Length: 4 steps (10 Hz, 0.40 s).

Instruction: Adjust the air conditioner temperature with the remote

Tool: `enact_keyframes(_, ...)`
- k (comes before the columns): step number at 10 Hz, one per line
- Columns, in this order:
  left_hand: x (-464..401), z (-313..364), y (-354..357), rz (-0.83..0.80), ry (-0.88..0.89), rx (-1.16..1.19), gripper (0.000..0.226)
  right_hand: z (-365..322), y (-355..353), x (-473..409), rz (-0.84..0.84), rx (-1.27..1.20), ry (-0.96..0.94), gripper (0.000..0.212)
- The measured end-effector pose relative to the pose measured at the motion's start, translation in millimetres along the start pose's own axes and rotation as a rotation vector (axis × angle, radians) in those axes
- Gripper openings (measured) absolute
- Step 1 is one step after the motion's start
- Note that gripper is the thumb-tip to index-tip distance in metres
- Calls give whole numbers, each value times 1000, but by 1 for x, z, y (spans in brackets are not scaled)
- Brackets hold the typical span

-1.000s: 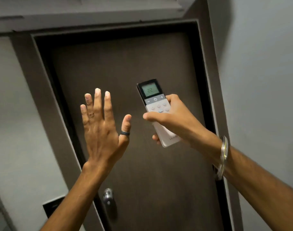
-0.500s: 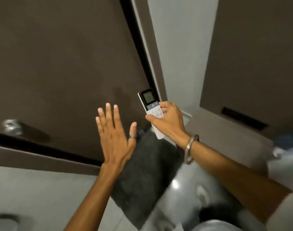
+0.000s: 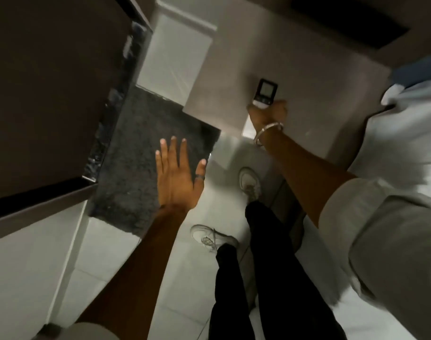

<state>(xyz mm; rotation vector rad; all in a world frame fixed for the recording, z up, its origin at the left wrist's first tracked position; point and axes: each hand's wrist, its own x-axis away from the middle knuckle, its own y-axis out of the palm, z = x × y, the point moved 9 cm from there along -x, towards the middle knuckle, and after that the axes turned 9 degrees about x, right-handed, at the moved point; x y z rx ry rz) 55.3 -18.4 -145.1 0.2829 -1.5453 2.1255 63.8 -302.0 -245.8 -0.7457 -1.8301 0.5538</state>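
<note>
Since half a second before, your view had swung further down, so the brown door [image 3: 50, 94] slid to the upper left and the floor filled most of the picture; your right hand also went out further, away from your left hand.

The pale tiled floor [image 3: 185, 290] lay under you, shiny in places. On the right side there was a large white surface [image 3: 393, 155], blurred, and I could not tell what it was. The dark grey mat [image 3: 140, 155] lay on the floor just beside the door threshold, and your left hand was in the air above its right edge. Your legs in black trousers [image 3: 271, 278] stood on the tiles, with two white shoes [image 3: 213, 238], one more forward than the other.

Your right arm, with the light sleeve [image 3: 381, 229] pushed up past the elbow, reached to the upper right. Your left hand [image 3: 177, 177] was spread flat with the fingers straight and close together and the thumb out to the side; it held nothing. A dark ring [image 3: 199, 177] was on the thumb.

Your right hand [image 3: 268, 114] was closed around the lower part of the remote [image 3: 266, 92], which pointed away from you, well apart from the left hand. Its dark screen end stood out above the fingers, but the numbers were too blurred to read. A metal bangle [image 3: 268, 132] sat on the right wrist.
</note>
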Motion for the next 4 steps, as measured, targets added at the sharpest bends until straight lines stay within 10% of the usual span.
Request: enact_keyframes(4,-51,12,1,92,58,-23,74,13,34,-29,146,171,10,75)
